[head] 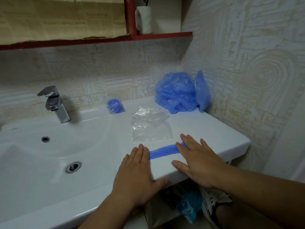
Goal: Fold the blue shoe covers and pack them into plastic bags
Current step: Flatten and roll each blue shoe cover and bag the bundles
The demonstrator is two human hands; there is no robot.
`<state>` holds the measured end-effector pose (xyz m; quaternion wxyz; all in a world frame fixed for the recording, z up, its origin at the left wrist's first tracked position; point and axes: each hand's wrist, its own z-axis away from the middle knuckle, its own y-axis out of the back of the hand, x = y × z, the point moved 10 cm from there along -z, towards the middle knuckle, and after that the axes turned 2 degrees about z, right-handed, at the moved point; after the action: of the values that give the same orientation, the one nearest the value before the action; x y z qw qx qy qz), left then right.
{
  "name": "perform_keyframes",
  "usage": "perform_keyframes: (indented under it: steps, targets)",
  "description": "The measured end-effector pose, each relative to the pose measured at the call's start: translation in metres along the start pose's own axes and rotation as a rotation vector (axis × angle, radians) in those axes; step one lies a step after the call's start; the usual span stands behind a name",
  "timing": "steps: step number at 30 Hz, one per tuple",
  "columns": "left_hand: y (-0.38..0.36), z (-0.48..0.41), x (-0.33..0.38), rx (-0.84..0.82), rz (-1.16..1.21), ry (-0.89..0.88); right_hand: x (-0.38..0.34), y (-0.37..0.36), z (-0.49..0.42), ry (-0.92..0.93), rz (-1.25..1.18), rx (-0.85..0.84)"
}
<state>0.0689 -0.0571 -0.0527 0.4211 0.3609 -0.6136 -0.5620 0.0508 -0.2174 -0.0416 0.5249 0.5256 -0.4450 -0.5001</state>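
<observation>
1. Below the front edge of the table [214, 129], a black-and-white shoe [212, 200] and some crumpled blue plastic [189, 205] are seen on the floor.
2. The left hand [137, 176] is laid flat, palm down, on the table. Its fingers are straight and close together and nothing is gripped. Its thumb lies at the table's front edge.
3. The right hand [196, 162] is also laid flat, palm down, with fingers straight and slightly spread. Nothing is gripped.
4. A blue shoe cover [163, 151], flattened into a narrow strip, is stretched between the two hands on the table. Its left end is touched by the left fingertips and its right end is covered by the right fingers.
5. Just behind the strip, clear plastic bags [150, 126] are laid crumpled on the table.
6. Further back and to the left, a packed bag [115, 106] with blue covers inside is set near the wall.
7. In the back right corner, a loose pile of blue shoe covers [178, 93] is leaned against the wall.
8. On the left, the basin is seen with its drain [73, 166]. The chrome faucet [54, 103] is mounted behind it.
9. Above, a red shelf [148, 37] is fixed to the wall, with a white cup [143, 19] on it.
</observation>
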Motion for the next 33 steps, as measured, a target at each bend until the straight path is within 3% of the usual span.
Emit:
perform_keyframes:
  steps: [5, 10, 15, 17, 25, 31, 33]
  targets:
    - [-0.001, -0.002, -0.001, -0.012, -0.006, 0.000, -0.029, 0.039, 0.009, 0.093, 0.034, 0.232]
    - [0.004, -0.002, 0.003, -0.085, 0.028, -0.051, -0.026, 0.023, 0.002, 0.035, -0.014, 0.152]
    - [0.057, -0.013, 0.000, 0.181, 0.363, -0.206, 0.001, 0.018, -0.013, 0.034, -0.081, 0.172]
    - [0.063, -0.021, 0.000, 0.212, 0.433, -0.281, 0.011, 0.014, -0.016, 0.024, -0.110, 0.137]
    - [0.048, -0.038, 0.063, 0.181, 0.230, -0.591, 0.026, 0.006, -0.017, 0.040, -0.153, 0.095]
    - [0.032, -0.052, 0.068, 0.168, 0.314, -0.556, 0.016, 0.045, 0.007, 0.142, -0.270, 0.352]
    - [0.027, -0.056, 0.064, 0.155, 0.395, -0.520, 0.004, 0.046, 0.015, 0.204, -0.266, 0.325]
